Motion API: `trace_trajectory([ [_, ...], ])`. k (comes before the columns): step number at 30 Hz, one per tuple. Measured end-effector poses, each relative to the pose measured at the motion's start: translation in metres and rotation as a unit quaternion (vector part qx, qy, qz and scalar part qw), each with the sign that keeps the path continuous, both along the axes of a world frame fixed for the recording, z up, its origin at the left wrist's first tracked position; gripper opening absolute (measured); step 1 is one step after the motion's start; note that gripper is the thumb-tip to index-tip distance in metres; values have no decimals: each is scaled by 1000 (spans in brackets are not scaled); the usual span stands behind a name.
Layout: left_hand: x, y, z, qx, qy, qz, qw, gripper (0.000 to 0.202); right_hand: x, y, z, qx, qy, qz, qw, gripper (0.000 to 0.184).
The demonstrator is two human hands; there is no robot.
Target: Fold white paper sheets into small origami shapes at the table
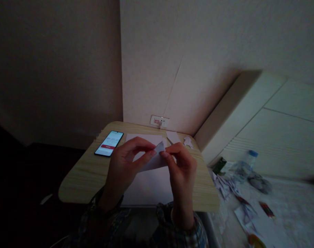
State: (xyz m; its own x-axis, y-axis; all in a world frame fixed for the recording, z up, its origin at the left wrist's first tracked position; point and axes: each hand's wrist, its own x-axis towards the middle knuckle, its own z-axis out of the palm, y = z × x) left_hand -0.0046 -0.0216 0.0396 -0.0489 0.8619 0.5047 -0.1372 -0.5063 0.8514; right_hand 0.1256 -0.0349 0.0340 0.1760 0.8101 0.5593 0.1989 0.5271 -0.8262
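At the centre of the frame, the left hand point(126, 160) and the right hand point(181, 163) both pinch a small paper point(154, 163) between thumb and forefinger, its pointed corner upward, over a white sheet point(149, 189) on the table point(79, 184). A lit phone point(109, 143) lies left of centre.

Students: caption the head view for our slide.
Left hand and right hand pinch pointed white paper above a pale wood-grain table.
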Motion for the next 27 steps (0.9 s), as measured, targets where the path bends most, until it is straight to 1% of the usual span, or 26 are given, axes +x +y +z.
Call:
trace_trajectory([
  [5,2,1,-4,29,8,3,1000,12,-1,-1,2,-13,2,2,1000,15],
  [13,2,-1,1,4,35,17,999,10,2,-2,0,-2,-12,3,1000,12],
  [15,1,-2,0,13,45,18,999,11,2,-2,0,11,-16,3,1000,10],
  [19,1,-5,-1,41,83,26,995,12,-2,-3,1,23,-12,-23,999,11],
  [22,0,-7,0,40,93,43,994,8,-3,-5,0,25,11,-31,999,14],
  [27,0,-6,2,34,116,32,992,7,-1,-5,-2,21,88,-38,995,13],
])
